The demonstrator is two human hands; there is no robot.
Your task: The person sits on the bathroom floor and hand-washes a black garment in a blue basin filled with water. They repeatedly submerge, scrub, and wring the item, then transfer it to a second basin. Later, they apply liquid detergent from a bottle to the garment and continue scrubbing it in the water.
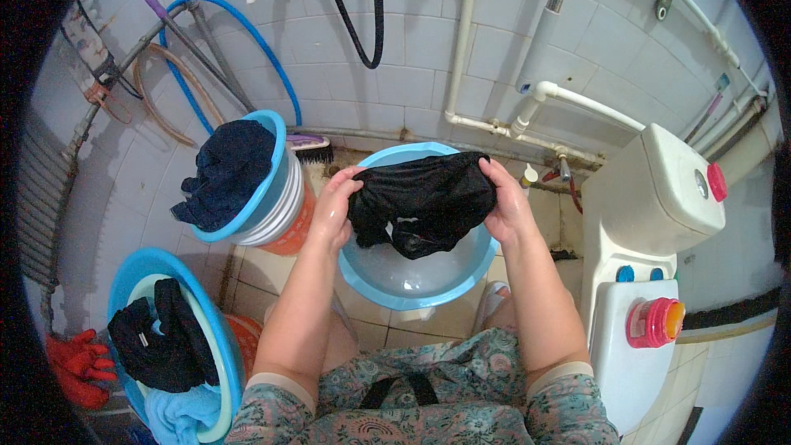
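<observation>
A wet-looking black garment is stretched between my two hands, its lower part bunched and hanging. My left hand grips its left end, and my right hand grips the upper right corner. What kind of garment it is cannot be made out. Below it stands a light blue basin holding cloudy water. The cloth hides the basin's far half, apart from a piece of the rim.
At left, a blue basin of dark clothes sits on an orange bucket. Nearer, another blue basin holds black clothes and a light blue towel. Red gloves hang beside it. A white toilet stands at right.
</observation>
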